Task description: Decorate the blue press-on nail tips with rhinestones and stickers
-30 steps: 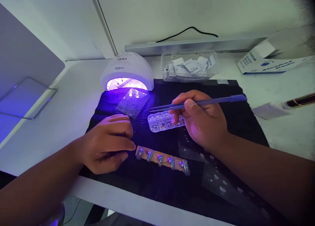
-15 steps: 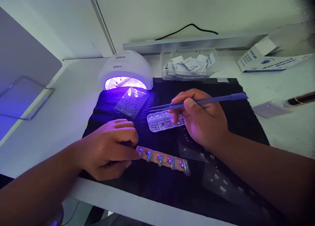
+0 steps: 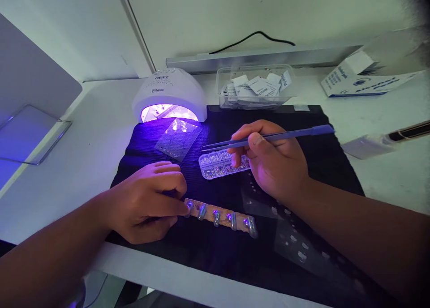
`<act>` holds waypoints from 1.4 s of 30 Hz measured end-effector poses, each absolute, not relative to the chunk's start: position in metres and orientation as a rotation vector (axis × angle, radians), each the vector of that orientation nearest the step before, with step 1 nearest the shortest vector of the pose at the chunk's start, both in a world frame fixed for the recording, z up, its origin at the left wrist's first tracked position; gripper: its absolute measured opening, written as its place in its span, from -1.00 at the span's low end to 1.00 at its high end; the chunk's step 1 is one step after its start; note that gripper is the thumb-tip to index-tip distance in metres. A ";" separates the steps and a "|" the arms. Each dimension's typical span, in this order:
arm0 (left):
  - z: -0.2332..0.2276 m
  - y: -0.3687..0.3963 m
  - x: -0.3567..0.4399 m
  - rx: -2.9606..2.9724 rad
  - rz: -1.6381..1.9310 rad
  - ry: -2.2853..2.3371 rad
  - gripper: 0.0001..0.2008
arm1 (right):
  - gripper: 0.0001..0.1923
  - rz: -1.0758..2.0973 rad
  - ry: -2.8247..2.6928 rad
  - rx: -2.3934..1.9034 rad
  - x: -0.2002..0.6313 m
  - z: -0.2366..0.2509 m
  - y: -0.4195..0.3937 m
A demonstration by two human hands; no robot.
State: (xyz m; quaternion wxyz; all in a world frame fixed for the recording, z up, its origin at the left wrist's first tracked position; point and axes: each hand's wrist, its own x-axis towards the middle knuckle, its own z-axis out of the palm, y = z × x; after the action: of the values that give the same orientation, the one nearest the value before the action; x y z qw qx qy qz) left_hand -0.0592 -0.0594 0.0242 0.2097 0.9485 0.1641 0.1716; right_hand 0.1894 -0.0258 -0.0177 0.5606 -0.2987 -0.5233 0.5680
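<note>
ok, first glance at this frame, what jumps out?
The white nail lamp glowing violet at the back of the black mat. Then the right hand holding long tweezers over a clear rhinestone case. Near the front edge, the left hand touches the end of a strip of shiny nail tips.

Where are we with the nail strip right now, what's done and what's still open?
Done: five glossy nail tips sit in a row on the strip, each apparently with a small gem, though that is too small to confirm. In hand: the left hand steadies the strip's end; the right hand holds tweezers above the rhinestone tray. Left: the strip is still outside the lit lamp.
</note>
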 end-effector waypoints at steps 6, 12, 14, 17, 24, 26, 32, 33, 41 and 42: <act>0.025 -0.060 -0.059 2.637 0.467 0.451 -0.83 | -0.73 1.334 -1.232 -0.721 0.189 -0.018 -0.026; 0.023 -0.060 -0.060 2.641 0.463 0.437 -0.81 | -0.74 1.342 -1.221 -0.704 0.188 -0.018 -0.026; 0.023 -0.060 -0.061 2.634 0.467 0.440 -0.81 | -0.73 1.335 -1.236 -0.716 0.188 -0.017 -0.026; 0.023 -0.060 -0.061 2.608 0.528 0.448 -0.82 | -0.71 1.317 -1.259 -0.723 0.189 -0.017 -0.025; 0.023 -0.059 -0.059 2.616 0.529 0.451 -0.83 | -0.72 1.340 -1.245 -0.689 0.189 -0.017 -0.025; 0.023 -0.059 -0.059 2.622 0.511 0.451 -0.83 | -0.74 1.346 -1.237 -0.685 0.189 -0.016 -0.025; 0.024 -0.060 -0.060 2.724 0.460 0.426 -0.85 | -0.74 1.349 -1.230 -0.700 0.189 -0.016 -0.025; 0.024 -0.060 -0.059 2.737 0.457 0.421 -0.86 | -0.73 1.351 -1.229 -0.707 0.189 -0.016 -0.025; 0.029 -0.062 -0.056 2.754 0.405 0.455 -0.84 | -0.75 1.349 -1.228 -0.711 0.189 -0.016 -0.025; 0.029 -0.062 -0.057 2.753 0.400 0.458 -0.85 | -0.75 1.351 -1.227 -0.709 0.188 -0.016 -0.025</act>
State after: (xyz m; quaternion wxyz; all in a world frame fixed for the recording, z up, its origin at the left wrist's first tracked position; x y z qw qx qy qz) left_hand -0.0565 -0.0622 0.0291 0.1606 0.9638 0.1604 0.1399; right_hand 0.1884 -0.0252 -0.0159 0.5578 -0.3004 -0.5202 0.5727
